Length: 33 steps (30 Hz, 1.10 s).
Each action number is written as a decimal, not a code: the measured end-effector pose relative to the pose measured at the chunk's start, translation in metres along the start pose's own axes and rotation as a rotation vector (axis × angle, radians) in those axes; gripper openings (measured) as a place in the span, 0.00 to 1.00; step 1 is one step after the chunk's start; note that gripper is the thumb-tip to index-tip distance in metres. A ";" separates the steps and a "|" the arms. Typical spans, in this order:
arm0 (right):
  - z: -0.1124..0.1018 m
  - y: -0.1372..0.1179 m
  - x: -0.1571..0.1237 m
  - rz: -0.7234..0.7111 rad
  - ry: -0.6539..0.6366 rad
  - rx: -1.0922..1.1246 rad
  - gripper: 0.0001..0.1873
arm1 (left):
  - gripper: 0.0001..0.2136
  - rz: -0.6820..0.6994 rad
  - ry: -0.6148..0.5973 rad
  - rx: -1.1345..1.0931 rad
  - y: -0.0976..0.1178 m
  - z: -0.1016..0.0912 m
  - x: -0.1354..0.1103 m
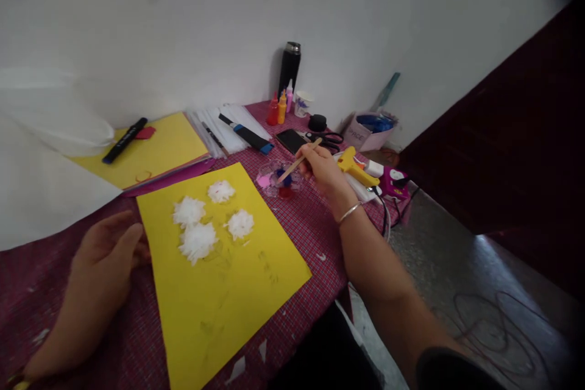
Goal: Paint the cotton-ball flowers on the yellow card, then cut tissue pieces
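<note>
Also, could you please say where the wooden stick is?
In the head view, the stick is mid-picture in the right hand, right of the yellow paper, tip over the paint tray.

The person's left hand [107, 256] sits between eight and nine o'clock of the view, relaxed and unclenched, its fingers [119, 220] loosely curved and pointing towards two. The right forearm [384, 274] enters between four and five o'clock and slants towards eleven; the right hand [323, 167], near the centre, is closed in a pinch.
</note>
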State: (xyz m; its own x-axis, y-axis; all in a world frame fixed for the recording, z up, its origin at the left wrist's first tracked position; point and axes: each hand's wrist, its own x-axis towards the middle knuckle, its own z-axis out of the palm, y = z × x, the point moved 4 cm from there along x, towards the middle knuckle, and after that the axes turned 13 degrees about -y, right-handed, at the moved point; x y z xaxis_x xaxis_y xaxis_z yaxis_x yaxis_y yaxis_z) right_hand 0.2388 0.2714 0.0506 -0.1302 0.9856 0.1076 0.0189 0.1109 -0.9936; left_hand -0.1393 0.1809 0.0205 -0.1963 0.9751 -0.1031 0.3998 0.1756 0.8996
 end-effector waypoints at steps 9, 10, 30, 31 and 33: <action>-0.004 0.006 0.004 0.127 -0.013 -0.137 0.18 | 0.16 -0.064 -0.118 0.200 -0.010 0.006 -0.003; -0.005 0.006 0.004 0.128 0.006 -0.146 0.19 | 0.16 -0.076 -0.147 0.225 -0.010 0.006 -0.003; 0.044 0.001 -0.009 -0.070 -0.100 0.196 0.15 | 0.16 0.127 -0.236 0.210 -0.005 0.015 0.000; 0.056 0.001 -0.012 -0.077 -0.154 0.187 0.16 | 0.16 0.126 -0.238 0.201 -0.006 0.016 0.000; 0.077 0.004 -0.018 -0.084 -0.250 0.138 0.16 | 0.17 0.123 -0.233 0.195 -0.006 0.016 0.001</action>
State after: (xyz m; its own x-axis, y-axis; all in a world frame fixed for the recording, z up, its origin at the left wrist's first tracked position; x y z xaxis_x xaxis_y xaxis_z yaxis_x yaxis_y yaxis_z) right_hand 0.1647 0.2439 0.0420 -0.3660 0.9099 0.1954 -0.1351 0.1559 -0.9785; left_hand -0.1277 0.1827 0.0080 0.0657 0.9914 -0.1131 0.5758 0.0549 0.8158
